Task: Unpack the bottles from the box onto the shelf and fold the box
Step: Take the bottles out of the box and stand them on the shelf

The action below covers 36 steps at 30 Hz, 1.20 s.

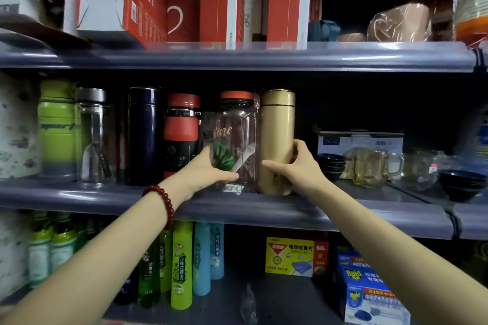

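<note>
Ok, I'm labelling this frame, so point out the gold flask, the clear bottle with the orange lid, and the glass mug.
gold flask (277, 124): head view, upper body.
clear bottle (237, 124): head view, front wall above the leaf print.
glass mug (369, 166): head view, front of the body.
</note>
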Tool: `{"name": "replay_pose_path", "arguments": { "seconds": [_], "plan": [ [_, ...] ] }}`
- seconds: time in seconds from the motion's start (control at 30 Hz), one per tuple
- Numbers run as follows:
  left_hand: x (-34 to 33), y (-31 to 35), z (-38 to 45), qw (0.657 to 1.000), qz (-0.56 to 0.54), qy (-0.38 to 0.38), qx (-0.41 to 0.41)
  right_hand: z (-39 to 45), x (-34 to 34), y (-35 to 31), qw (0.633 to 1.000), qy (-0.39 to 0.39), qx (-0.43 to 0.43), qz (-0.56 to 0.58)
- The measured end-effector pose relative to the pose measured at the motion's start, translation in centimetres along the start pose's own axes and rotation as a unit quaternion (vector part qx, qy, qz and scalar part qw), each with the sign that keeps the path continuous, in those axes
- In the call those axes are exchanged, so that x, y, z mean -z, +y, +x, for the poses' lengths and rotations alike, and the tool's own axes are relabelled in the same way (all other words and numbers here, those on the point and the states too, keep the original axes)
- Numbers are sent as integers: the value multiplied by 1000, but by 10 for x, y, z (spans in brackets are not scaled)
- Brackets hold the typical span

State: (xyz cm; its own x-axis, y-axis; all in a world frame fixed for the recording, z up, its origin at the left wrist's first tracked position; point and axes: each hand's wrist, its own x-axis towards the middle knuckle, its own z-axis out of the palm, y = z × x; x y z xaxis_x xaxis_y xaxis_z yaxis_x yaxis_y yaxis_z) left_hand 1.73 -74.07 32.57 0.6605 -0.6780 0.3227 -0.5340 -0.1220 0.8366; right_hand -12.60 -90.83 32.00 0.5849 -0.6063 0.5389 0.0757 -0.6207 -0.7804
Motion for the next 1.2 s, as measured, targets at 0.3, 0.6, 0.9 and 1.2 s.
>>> {"name": "replay_pose_path", "arguments": {
  "seconds": [0.3, 0.6, 0.9, 1.2],
  "plan": [
    [-23, 1, 5, 992, 47, 118, -2, 0, -1, 1, 1000, 13, 4, -17],
    [-9, -4, 5, 994, 23, 92, -60, -15, 2, -12, 999, 7, -34, -8],
    [-3, -13, 2, 992, 38, 71, -96, -29, -4, -18, 998, 20, -56, -15],
    [-4, -12, -17, 989, 69, 90, -94, -37, -8, -19, 997, 38, -39, -45]
  ]
}}
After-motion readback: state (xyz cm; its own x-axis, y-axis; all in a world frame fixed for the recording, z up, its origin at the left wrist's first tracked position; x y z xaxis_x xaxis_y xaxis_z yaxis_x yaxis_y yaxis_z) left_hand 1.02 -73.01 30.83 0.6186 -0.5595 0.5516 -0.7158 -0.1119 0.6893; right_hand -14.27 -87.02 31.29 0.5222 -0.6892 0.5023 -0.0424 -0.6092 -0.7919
